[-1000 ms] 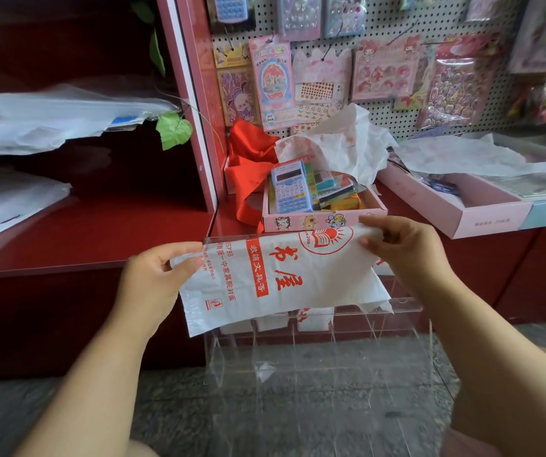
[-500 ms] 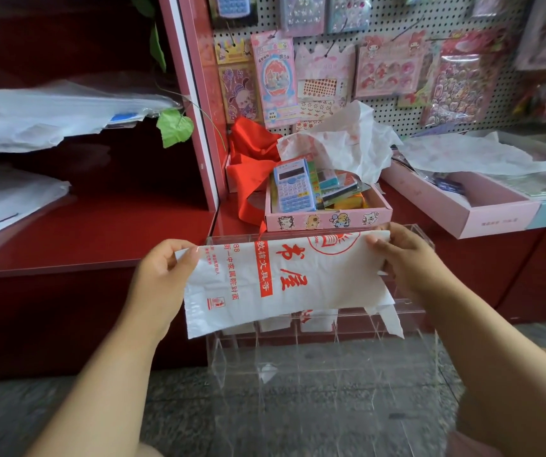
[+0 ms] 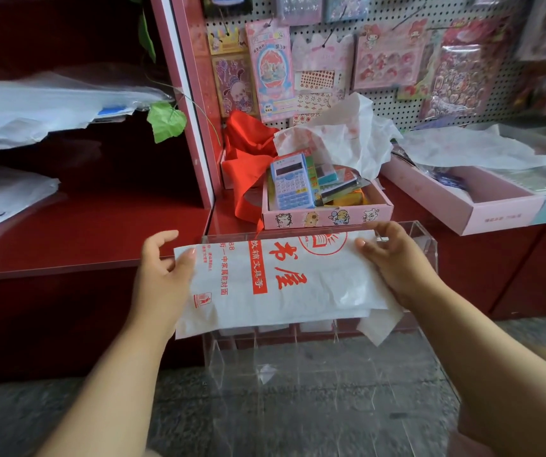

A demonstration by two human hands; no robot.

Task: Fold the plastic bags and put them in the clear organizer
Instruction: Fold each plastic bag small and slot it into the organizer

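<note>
1. Hands hold a folded white plastic bag [image 3: 281,285] with red print, stretched flat between them above the clear organizer [image 3: 410,235].
2. Left hand [image 3: 161,275] pinches the bag's left end, thumb on top; the other fingers are loosely curled behind it.
3. Right hand [image 3: 397,262] grips the right end, thumb on the printed face, fingers curled over the top edge.
4. Loose flaps hang from the bag's lower right corner.
5. Behind the organizer, on the red shelf [image 3: 83,239], a pink box [image 3: 327,216] holds a blue calculator [image 3: 291,183].
6. More white bags [image 3: 341,140] lie crumpled behind the box.
</note>
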